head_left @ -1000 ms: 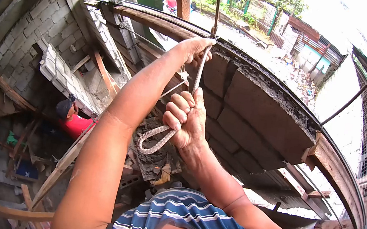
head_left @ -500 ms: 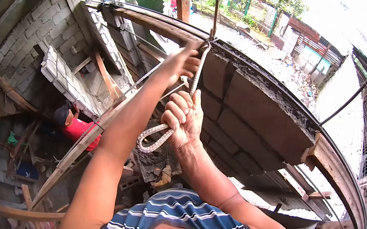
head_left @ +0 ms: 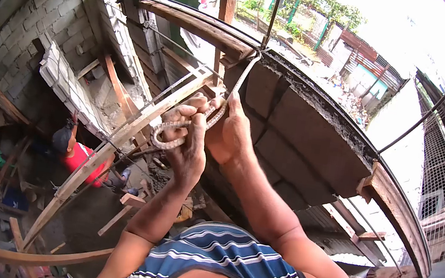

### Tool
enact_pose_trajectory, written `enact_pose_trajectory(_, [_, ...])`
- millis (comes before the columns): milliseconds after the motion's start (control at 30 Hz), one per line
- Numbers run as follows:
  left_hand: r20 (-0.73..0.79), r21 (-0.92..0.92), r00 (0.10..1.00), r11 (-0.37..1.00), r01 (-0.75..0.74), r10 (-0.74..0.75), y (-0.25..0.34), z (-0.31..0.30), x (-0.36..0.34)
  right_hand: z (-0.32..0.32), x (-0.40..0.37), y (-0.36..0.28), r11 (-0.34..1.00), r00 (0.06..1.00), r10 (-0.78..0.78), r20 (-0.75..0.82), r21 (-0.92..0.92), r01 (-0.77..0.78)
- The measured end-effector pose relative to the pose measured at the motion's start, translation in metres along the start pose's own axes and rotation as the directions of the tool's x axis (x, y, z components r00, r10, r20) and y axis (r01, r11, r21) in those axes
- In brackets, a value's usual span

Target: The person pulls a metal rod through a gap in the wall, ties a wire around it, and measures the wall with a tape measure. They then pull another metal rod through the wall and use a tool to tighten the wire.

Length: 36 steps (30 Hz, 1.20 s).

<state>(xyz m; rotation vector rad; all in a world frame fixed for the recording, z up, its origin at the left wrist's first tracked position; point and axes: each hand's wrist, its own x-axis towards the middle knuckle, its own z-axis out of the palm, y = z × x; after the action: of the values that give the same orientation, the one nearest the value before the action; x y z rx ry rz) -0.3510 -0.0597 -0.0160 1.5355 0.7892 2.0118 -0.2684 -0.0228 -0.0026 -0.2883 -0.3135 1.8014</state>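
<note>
A pale braided rope [head_left: 249, 75] runs down from the foot of an upright steel bar [head_left: 274, 16] at the wall's top edge. My right hand [head_left: 229, 131] is closed on this rope, thumb laid up along it. Just left of it, my left hand [head_left: 184, 137] has its fingers curled round the rope's lower part, where a loop [head_left: 163, 143] sticks out to the left. The two hands are close together in front of the block wall [head_left: 312, 139]. Part of the rope between them is hidden by the fingers.
A wooden beam [head_left: 198, 26] lies along the wall top, and a long slanting timber [head_left: 114, 147] crosses below left. A person in a red shirt [head_left: 86, 163] is lower down among loose boards. Another steel bar [head_left: 419, 117] juts out at right.
My left hand has come down from near the rope's top to the loop beside my right hand, and its fingers have curled round it. The view has shifted slightly.
</note>
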Motion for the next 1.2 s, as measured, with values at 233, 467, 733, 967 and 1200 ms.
enact_pose_trajectory(233, [-0.062, -0.28, 0.998, 0.96, -0.024, 0.007, -0.005, 0.012, 0.005, -0.006, 0.033, -0.127, -0.384, 0.731, -0.585, 0.351, -0.914, 0.131])
enact_pose_trajectory(467, [0.042, -0.187, 0.979, 0.964, -0.189, 0.2, -0.004, 0.028, -0.004, -0.044, 0.11, -0.166, -0.831, 0.764, -0.347, 0.544, -0.557, 0.019])
enact_pose_trajectory(733, [0.117, -0.093, 0.929, 0.935, -0.343, 0.352, -0.017, 0.029, -0.004, -0.044, 0.137, -0.175, -0.881, 0.771, -0.256, 0.583, -0.469, 0.062])
enact_pose_trajectory(967, [0.535, 0.042, 0.786, 0.919, -0.392, 0.311, 0.012, -0.011, 0.047, -0.031, 0.14, -0.182, -0.862, 0.884, -0.233, 0.405, -0.507, 0.005])
enact_pose_trajectory(1200, [0.894, 0.09, 0.418, 0.848, -0.522, 0.163, 0.048, -0.037, 0.099, -0.018, 0.146, -0.189, -0.819, 0.959, -0.192, 0.209, -0.572, -0.039])
